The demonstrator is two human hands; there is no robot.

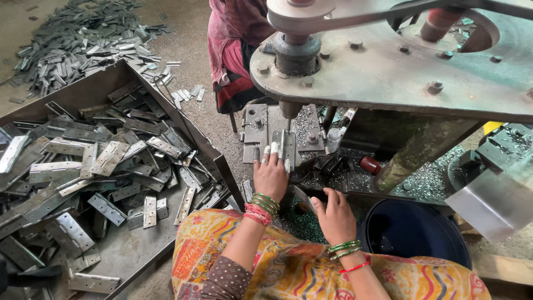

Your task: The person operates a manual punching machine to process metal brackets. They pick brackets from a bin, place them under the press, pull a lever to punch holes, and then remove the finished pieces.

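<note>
Dominating the upper right of the frame, the grey press machine [388, 66] overhangs its bed; its right side is cut off. Metal tray [119, 255] of loose hinges [111, 158] fills the left, rim close beside the knee. Dark blue bucket [413, 230] sits lower right. Left hand [270, 175], fingertips taped, presses flat on a hinge [284, 143] at centre, long axis pointing up-frame toward the punch. Right hand [335, 214] curls loosely near a metal piece; grip unclear. Little free room between hands and machine.
</note>
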